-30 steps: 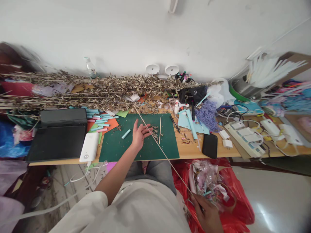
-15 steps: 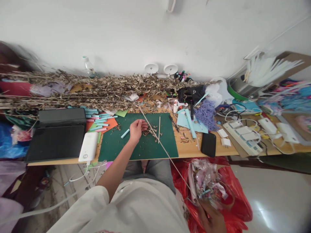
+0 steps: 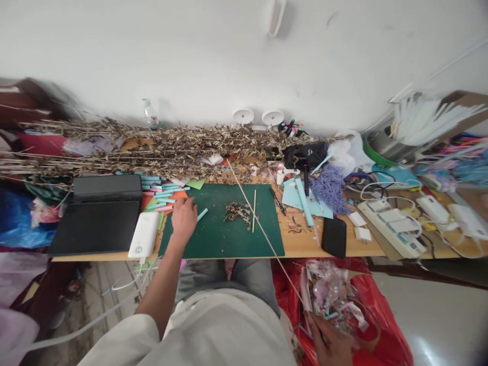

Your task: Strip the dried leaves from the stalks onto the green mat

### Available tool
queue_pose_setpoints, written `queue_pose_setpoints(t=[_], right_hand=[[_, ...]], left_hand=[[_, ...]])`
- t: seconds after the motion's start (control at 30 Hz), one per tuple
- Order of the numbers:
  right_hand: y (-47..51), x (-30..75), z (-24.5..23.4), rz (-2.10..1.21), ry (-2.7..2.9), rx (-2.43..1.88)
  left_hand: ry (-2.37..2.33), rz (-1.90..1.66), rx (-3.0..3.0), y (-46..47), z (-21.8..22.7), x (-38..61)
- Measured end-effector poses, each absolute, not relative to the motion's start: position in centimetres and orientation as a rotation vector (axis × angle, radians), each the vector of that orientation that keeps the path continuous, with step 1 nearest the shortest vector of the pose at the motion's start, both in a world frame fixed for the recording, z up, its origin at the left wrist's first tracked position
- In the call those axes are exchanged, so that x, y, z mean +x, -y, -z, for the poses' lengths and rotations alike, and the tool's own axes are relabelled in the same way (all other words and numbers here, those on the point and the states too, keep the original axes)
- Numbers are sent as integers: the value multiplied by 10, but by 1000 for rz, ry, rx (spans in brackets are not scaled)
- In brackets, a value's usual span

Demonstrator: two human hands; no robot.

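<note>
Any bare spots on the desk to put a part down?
Mostly the green mat: front strip, bar specks, bordered by left hand, leaf crumbs and held stem. Small wood patch between mat and black slab, by the near edge. Crowded: back, under dried stalks; right, yarn and power strip.

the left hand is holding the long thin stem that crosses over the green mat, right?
No, it's the right hand that holds the long thin stem, as the head view shows; the stem does cross over the green mat.
</note>
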State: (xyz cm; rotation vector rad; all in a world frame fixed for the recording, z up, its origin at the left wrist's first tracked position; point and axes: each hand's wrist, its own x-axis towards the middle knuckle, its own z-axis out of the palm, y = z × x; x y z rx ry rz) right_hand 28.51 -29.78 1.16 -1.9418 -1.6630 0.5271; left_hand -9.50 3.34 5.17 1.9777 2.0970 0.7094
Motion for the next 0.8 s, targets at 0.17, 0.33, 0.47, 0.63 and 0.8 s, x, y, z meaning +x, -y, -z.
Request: queue_pose_setpoints(t=[0.17,0.33,0.47,0.63,0.8], right_hand=[[289,284,-15,-492,1718,-1938],[281,285,-20,-419,1746,-1927],[264,274,-31,-414,1746,-1849],[220,250,-48,-544,1844,-1768],[158,222,-61,-472,2045,-1760]], left_hand=[[-2143,-443,2045,-40,-35,-118],[-2023,-671,1997,-38,-41,-104],[-1630,-950,1835,-31,-52,-62],[-1302,-1155,1387,-12,-52,-15],[-923,-854,1072,22,-68,-11]])
